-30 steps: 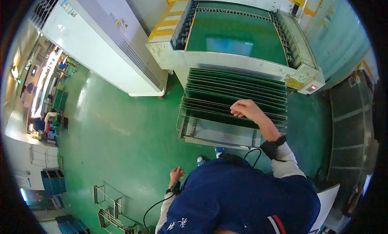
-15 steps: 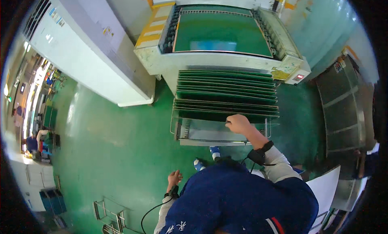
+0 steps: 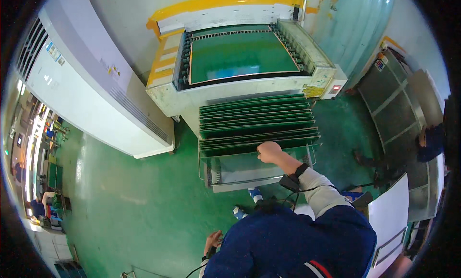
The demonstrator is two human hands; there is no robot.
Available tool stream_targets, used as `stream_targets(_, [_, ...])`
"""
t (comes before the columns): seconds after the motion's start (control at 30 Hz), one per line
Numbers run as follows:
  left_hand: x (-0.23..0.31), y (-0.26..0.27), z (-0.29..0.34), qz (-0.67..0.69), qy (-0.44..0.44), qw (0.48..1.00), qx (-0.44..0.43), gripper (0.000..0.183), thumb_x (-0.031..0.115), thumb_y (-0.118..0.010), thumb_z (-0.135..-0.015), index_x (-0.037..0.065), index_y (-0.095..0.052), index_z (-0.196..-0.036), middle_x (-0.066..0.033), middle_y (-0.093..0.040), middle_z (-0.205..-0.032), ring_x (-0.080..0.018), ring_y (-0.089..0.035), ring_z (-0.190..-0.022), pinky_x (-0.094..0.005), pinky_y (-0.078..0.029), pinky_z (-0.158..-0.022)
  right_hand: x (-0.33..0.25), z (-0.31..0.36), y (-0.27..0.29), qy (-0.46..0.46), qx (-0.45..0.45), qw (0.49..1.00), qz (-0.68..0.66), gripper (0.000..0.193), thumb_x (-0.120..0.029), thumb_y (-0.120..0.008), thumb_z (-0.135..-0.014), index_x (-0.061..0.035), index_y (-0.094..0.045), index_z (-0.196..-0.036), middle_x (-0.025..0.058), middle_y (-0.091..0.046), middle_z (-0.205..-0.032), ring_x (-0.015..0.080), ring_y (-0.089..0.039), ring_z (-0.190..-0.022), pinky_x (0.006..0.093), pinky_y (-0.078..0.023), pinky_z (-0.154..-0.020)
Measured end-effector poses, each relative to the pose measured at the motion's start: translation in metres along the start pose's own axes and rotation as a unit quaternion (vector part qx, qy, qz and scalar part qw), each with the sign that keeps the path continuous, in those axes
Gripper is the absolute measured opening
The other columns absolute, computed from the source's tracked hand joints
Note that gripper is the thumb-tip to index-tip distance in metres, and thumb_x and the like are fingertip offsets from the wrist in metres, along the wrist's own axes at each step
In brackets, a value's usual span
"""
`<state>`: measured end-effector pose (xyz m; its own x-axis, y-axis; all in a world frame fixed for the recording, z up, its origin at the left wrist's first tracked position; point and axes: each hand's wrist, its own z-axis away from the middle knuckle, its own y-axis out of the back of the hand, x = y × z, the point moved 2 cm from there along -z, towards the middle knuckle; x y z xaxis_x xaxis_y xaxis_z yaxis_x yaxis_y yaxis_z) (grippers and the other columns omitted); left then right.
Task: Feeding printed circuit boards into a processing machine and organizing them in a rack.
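Several thin green panels [image 3: 254, 119] stand on edge, side by side, in a wire-sided rack [image 3: 230, 187] in front of me. My right hand [image 3: 270, 152] is closed at the top edge of the nearest panels, the knuckles facing up; its fingertips are partly hidden. Down at my left side hangs my left hand [image 3: 213, 240], apart from the rack and holding nothing, its fingers loosely bent and apart. Just beyond the rack, one large green panel [image 3: 240, 57] lies flat on the roller bed of a pale machine [image 3: 235, 81].
A tall white cabinet unit [image 3: 110, 100] stands at the left. Framed dark screens [image 3: 394, 100] lean at the right, where a person in dark blue [image 3: 430, 141] stands. A white board [image 3: 389, 206] is close to my right arm. Green floor [image 3: 129, 191] stretches left.
My view has shifted, bringing more of the back wall into sight. My right hand stays at the near panels' top edge. The person at the right shows more clearly.
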<state>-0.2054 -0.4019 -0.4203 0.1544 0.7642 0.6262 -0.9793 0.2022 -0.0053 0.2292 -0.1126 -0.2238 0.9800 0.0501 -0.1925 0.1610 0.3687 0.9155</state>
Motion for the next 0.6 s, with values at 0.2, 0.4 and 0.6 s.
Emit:
stream_targets(0.2, [-0.043,0.018,-0.025,-0.173,-0.230,0.954,-0.081,0.054,0.041,-0.068,-0.083,-0.002,-0.058,-0.114,-0.0116,-0.065,-0.104,-0.0220,-0.061,-0.082,-0.0360,-0.048,-0.063,-0.018,0.001,0.011,-0.001,0.017,1.000,-0.006,0.018,-0.021,-0.063,-0.077,-0.0056,-0.069,-0.084,0.0152,-0.066,-0.081,0.0358,-0.064,-0.079,0.0471,-0.053,-0.068])
stream_targets(0.4, [-0.014,0.013,-0.030,0.053,0.060,0.997,0.020,0.046,0.031,-0.067,-0.082,0.000,-0.057,-0.114,-0.0108,-0.065,-0.097,-0.0252,-0.062,-0.083,-0.0381,-0.049,-0.070,-0.010,0.006,0.010,-0.035,-0.032,0.999,0.024,0.025,-0.028,-0.065,-0.072,-0.0077,-0.070,-0.086,0.0154,-0.067,-0.085,0.0356,-0.065,-0.084,0.0490,-0.052,-0.071])
stream_targets(0.6, [-0.020,0.029,-0.055,0.159,0.058,0.984,0.052,0.035,0.029,-0.065,-0.083,0.001,-0.060,-0.104,-0.0093,-0.064,-0.091,-0.0231,-0.058,-0.077,-0.0378,-0.047,-0.066,-0.009,0.003,0.003,-0.013,0.018,1.000,0.004,0.011,-0.013,-0.063,-0.068,-0.0034,-0.067,-0.070,0.0155,-0.065,-0.073,0.0348,-0.063,-0.070,0.0485,-0.050,-0.057])
